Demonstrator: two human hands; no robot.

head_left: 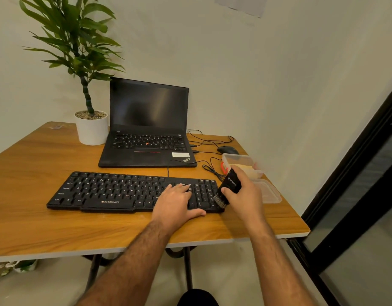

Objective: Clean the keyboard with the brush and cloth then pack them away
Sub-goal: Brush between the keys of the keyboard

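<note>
On the wooden table (36, 217) by the pale wall (256, 74), keyboard (115, 191) and laptop (146, 129).

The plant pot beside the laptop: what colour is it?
Plain white; the plant pot shows clearly in the head view.

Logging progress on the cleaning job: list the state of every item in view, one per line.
Keyboard: flat on table, left hand pressing it steady.
Brush: gripped by right hand, bristles on keyboard's right end.
Container: open, yellow cloth inside.
Lid: off, lying beside container.
Laptop: open, screen dark.
Mouse: idle, cabled.
</note>
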